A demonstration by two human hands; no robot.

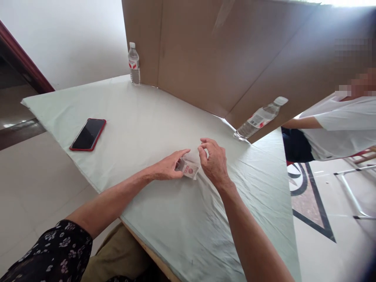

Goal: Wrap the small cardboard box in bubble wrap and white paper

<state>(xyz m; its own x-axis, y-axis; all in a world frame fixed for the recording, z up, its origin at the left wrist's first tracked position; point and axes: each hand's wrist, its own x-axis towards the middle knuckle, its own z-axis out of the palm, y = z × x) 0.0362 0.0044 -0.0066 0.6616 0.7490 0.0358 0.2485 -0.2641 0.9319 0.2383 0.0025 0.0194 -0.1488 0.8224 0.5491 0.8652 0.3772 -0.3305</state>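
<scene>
A small clear box with red print lies on the pale green tablecloth, near the middle. My left hand is at the box's left end, thumb and fingers spread on either side of it; whether it grips the box cannot be made out. To the right of the box, my right hand hovers above the cloth with its fingers curled and a gap between thumb and index finger. Nothing shows in that gap.
A phone with a red case lies at the left. Two water bottles stand against a tall cardboard panel. A person in a white shirt sits beyond the table's right side.
</scene>
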